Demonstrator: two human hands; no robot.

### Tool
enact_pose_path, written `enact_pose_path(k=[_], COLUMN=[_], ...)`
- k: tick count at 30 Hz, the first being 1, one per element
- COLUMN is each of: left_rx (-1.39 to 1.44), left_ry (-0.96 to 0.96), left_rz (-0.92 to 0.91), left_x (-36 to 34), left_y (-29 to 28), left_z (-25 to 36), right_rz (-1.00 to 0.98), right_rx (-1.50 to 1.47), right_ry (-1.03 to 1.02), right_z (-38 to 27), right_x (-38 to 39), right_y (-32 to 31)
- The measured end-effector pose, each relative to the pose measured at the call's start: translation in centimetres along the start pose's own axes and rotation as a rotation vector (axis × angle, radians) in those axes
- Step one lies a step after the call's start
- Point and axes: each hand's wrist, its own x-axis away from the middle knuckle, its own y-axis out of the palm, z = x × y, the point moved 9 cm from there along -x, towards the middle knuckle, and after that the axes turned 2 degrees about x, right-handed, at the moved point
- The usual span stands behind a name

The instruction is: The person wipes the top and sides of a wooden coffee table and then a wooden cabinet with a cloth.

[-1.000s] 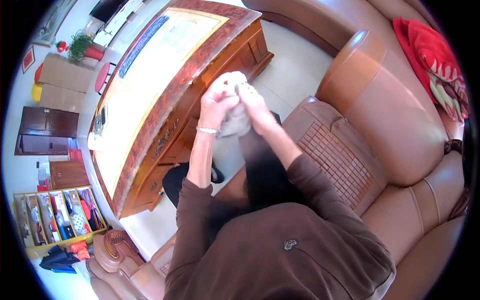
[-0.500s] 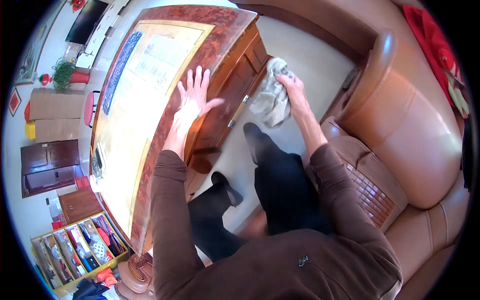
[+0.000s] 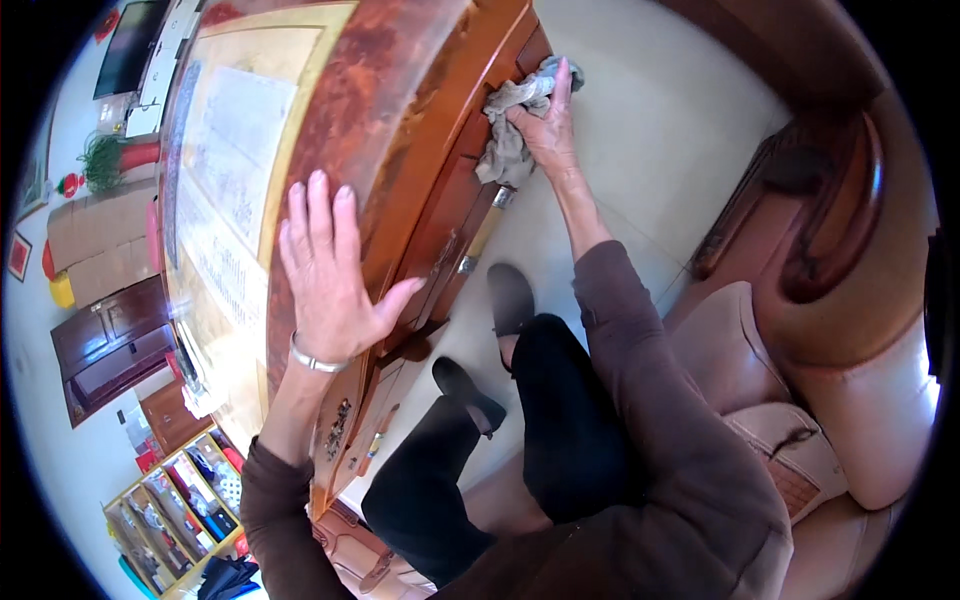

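Note:
My left hand lies with fingers spread on the dark red marbled border of a wooden table. A silvery bracelet circles that wrist. My right hand grips a crumpled grey-white cloth and holds it against the table's brown panelled side, near its far end. Some of the cloth sticks out past my fingertips. Metal hinges show on the side below the cloth.
A brown leather sofa with a curved wooden armrest stands at my right. My feet in dark shoes rest on the pale tiled floor beside the table. At lower left is a yellow-framed rack of assorted goods.
My right hand has brought the cloth up and left, from above the floor onto the table's side. My left hand has shifted left and nearer along the table edge; my body leans forward.

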Motion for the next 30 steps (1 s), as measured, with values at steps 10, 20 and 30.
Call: enact_pose_path(k=[10, 20, 30], left_rx=[-0.008, -0.062, 0.027], left_ry=[0.072, 0.096, 0.182], left_rz=[0.024, 0.063, 0.045], left_x=[0.0, 0.1, -6.2], left_y=[-1.7, -1.8, -3.0], left_z=[0.8, -0.3, 1.5], right_rz=[0.123, 0.357, 0.362], right_rx=[0.231, 0.036, 0.258], right_ry=[0.307, -0.195, -0.631], right_z=[9.7, -8.6, -8.2], right_x=[4.0, 4.8, 7.0], right_y=[-2.4, -0.8, 1.0])
